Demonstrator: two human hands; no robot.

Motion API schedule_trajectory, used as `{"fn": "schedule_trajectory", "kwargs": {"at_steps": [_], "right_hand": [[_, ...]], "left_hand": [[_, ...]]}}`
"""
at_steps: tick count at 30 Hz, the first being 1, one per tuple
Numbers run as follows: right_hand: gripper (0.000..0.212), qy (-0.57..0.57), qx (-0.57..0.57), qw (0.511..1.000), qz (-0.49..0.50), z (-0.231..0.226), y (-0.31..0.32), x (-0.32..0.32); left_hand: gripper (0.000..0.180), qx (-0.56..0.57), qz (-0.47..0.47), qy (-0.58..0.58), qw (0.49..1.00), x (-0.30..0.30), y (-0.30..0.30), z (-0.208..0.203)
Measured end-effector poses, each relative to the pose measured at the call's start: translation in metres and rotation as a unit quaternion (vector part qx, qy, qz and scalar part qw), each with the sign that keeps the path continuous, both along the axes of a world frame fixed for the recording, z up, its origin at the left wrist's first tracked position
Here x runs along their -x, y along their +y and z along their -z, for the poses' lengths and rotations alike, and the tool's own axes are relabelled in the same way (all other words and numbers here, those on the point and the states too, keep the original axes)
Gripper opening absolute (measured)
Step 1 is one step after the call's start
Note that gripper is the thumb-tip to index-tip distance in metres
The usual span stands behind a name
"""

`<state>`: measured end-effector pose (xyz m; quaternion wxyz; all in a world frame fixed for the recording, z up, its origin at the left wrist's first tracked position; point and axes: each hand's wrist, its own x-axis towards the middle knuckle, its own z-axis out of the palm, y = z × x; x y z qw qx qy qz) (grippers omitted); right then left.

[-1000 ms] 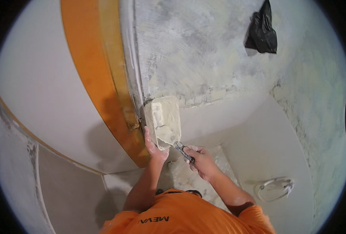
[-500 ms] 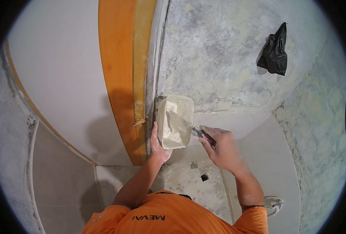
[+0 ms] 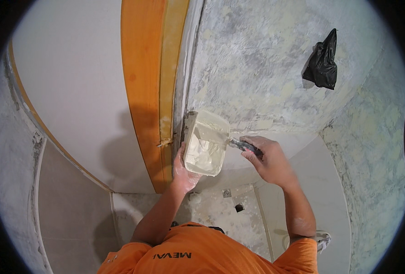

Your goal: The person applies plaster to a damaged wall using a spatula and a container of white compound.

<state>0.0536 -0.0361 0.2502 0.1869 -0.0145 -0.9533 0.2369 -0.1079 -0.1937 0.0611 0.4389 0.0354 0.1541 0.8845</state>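
My left hand (image 3: 182,170) grips a pale, rectangular plastic tub (image 3: 221,160) from its left side and lower end. Creamy putty (image 3: 201,154) lies inside and is smeared along the tub's walls. In my right hand (image 3: 271,160) is a putty knife (image 3: 244,146), held by its dark, putty-stained handle. Its blade reaches over the right rim into the upper part of the tub, where its edge blends with the putty. Both hands carry white smears.
Ahead rises a patchy grey plastered wall (image 3: 257,68) with a black plastic bag (image 3: 323,64) on it. An orange door frame (image 3: 141,91) and a white panel (image 3: 70,91) stand left. Below, the floor has a small square hole (image 3: 239,208); a white looped object (image 3: 323,239) sits lower right.
My right hand has shifted right and slightly up, and the knife's blade has moved toward the tub's far end. The tub has tilted a little in my left hand.
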Motion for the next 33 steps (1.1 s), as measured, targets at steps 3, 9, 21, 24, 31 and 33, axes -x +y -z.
{"fn": "schedule_trajectory", "kwargs": {"at_steps": [3,9,21,24,31,33], "right_hand": [[0.043,0.015,-0.063,0.998,-0.017,0.027,0.002,-0.002],[0.067,0.046,-0.295,0.954,0.034,0.072,0.005,-0.008],[0.069,0.155,-0.238,0.958,0.031,0.091,0.035,-0.040],[0.066,0.151,-0.221,0.962,0.046,0.083,0.037,-0.052],[0.028,0.051,0.287,0.952,0.093,0.075,0.019,-0.053],[0.023,-0.047,0.518,0.845,0.127,0.068,0.014,-0.052]], "left_hand": [[0.063,0.029,-0.004,0.027,0.999,-0.005,-0.005,-0.016],[0.066,0.001,-0.011,0.020,1.000,0.000,-0.015,-0.033],[0.059,-0.058,-0.022,0.051,0.997,0.026,-0.033,-0.005],[0.058,-0.072,-0.050,0.040,0.995,0.029,-0.031,-0.023],[0.056,-0.026,-0.039,0.028,0.999,0.015,-0.020,-0.034],[0.055,-0.026,-0.024,0.028,0.999,0.009,-0.016,-0.028]]}}
